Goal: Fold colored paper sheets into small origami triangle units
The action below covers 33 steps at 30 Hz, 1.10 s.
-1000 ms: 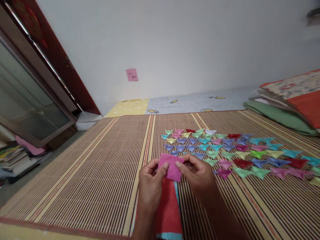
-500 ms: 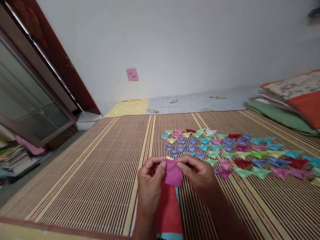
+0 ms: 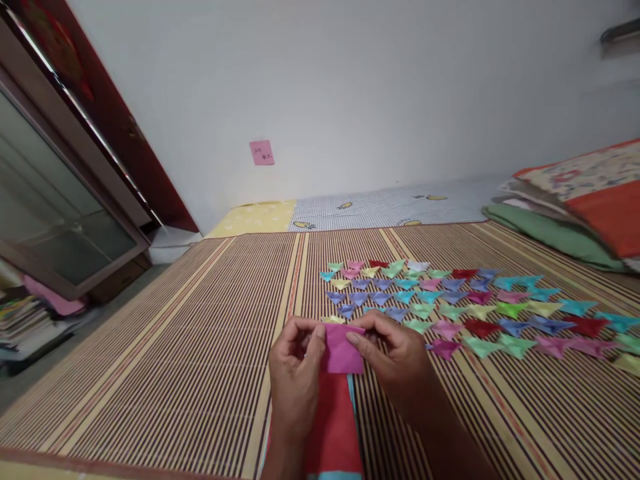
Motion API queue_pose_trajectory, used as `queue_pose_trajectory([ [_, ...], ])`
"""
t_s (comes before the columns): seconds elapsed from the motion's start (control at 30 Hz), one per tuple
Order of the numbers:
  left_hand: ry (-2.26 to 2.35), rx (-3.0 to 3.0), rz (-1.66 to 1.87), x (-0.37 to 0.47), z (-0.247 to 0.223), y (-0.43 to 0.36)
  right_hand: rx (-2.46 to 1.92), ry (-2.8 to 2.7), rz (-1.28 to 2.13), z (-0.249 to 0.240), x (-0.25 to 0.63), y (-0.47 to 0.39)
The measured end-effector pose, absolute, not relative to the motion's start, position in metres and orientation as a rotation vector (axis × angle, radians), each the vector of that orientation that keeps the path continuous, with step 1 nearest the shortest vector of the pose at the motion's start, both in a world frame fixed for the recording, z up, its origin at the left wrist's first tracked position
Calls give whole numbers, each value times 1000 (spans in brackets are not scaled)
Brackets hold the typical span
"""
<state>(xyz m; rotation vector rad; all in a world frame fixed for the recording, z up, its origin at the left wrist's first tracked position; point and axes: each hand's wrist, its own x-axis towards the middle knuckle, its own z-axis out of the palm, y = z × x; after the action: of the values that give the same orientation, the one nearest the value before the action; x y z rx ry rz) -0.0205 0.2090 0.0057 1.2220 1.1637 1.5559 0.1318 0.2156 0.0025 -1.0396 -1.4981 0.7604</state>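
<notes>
A pale wall backs the scene; before it spreads the striped mat, with pillows piled at its far right. Rows of folded papers in many colours lie on the mat, ahead of the hands and to their right. A red piece edged in blue (cloth or paper, I cannot tell) lies below the hands. The left hand pinches the left side of a pink sheet, the right hand its upper right; the sheet is held between them, above the red piece's far end. The step in hand looks like squaring or folding the sheet. The next move probably calls for matched edges and light, even thumb pressure.
</notes>
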Motion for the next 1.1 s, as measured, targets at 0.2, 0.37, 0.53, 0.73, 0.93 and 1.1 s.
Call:
queue_pose_trajectory([
  [0.2,1199,1368,1498,-23,4,210,-1023,-1489,807,8,135,216],
  [0.37,1213,1432,1444,-19,4,209,-1044,-1488,795,12,138,213],
  [0.53,1099,1296,1360,-22,0,212,-1018,-1470,971,8,143,215],
  [0.73,1155,1149,1598,-25,-2,215,-957,-1273,1185,-7,134,221],
  [0.93,995,930,1428,-22,0,219,-942,-1227,1107,-12,124,220],
  [1.1,998,874,1490,-18,-3,217,-946,-1208,1116,-15,119,220],
])
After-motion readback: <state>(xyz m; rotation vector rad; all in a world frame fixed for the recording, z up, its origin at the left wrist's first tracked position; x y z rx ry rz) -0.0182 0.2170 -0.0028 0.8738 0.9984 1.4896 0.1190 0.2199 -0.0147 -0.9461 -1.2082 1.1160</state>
